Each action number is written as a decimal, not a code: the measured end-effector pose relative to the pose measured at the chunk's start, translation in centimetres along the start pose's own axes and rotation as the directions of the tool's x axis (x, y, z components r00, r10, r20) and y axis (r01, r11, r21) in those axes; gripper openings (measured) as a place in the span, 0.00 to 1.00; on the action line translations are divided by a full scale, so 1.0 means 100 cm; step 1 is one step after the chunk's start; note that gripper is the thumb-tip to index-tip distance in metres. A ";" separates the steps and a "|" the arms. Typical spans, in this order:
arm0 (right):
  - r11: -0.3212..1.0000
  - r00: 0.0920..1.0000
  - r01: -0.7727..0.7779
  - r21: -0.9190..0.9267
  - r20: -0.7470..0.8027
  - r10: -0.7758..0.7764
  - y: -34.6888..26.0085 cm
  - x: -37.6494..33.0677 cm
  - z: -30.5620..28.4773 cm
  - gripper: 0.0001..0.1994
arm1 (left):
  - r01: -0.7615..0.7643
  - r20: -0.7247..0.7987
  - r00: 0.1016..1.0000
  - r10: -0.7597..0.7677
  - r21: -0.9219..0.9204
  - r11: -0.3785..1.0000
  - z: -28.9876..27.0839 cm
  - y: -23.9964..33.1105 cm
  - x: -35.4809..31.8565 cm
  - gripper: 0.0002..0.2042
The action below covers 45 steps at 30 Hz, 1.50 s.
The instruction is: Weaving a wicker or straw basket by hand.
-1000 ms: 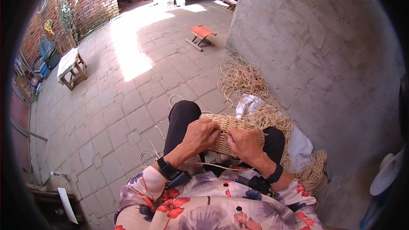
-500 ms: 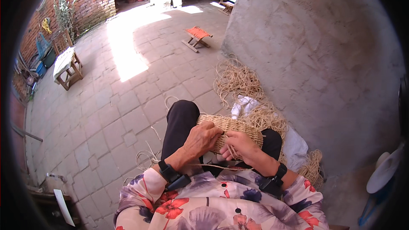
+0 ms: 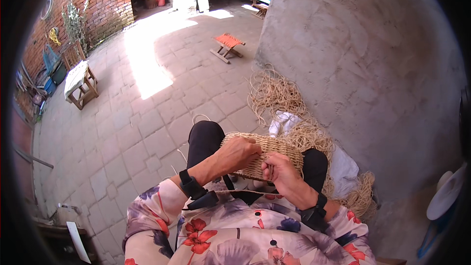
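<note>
A woven straw piece (image 3: 283, 144), tan and tightly ribbed, rests across my lap between my knees. My left hand (image 3: 239, 152) lies over its near side with bent fingers pinched at the weave; what the tips hold is hidden. Close beside it, my right hand (image 3: 283, 172) is curled closed, thumb and fingers pinching what looks like a strand of straw cord. A loose length of the same cord (image 3: 250, 191) runs across my lap below both hands.
Tangled straw cord (image 3: 274, 93) is heaped along the grey wall (image 3: 353, 59), partly over white cloth (image 3: 345, 169). A small orange-topped folding stool (image 3: 228, 40) stands ahead on the paving. A cloth-covered wooden chair (image 3: 81, 83) is at left, a white round object (image 3: 444, 201) at right.
My left hand has shifted slightly to the right along the weave. My right fingers, looser before around the cord, are now drawn into a tighter pinch. The view has tilted a little.
</note>
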State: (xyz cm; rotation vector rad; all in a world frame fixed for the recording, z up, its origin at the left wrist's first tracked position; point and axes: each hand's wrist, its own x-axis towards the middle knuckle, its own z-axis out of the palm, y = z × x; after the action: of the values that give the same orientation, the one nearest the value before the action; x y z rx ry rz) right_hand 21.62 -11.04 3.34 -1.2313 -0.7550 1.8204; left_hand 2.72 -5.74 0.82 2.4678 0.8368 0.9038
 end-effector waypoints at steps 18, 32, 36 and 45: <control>-0.263 0.664 0.249 -0.932 0.362 -0.654 0.014 0.016 -0.021 0.08 | 0.028 -0.040 0.999 -0.024 0.117 0.993 0.013 0.009 0.002 0.04; 0.995 1.000 0.029 -0.096 0.008 -0.028 0.001 0.002 -0.014 0.08 | 0.016 0.059 0.998 -0.026 0.164 0.986 0.003 0.009 0.010 0.02; 0.995 0.998 0.055 -0.084 0.047 -0.052 0.005 0.005 -0.019 0.08 | -0.110 0.131 0.988 0.083 0.217 0.970 0.002 0.002 0.019 0.03; -0.212 0.360 0.419 -0.883 0.376 -0.854 -0.045 -0.021 -0.057 0.19 | 0.080 0.030 0.995 -0.100 0.404 0.911 -0.038 -0.006 0.008 0.06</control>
State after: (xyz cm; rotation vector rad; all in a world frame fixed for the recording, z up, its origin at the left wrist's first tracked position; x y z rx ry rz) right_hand 28.71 -10.35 6.01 -1.2523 -1.9445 -0.1119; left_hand 0.44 -4.24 3.59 2.7529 1.2131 0.6870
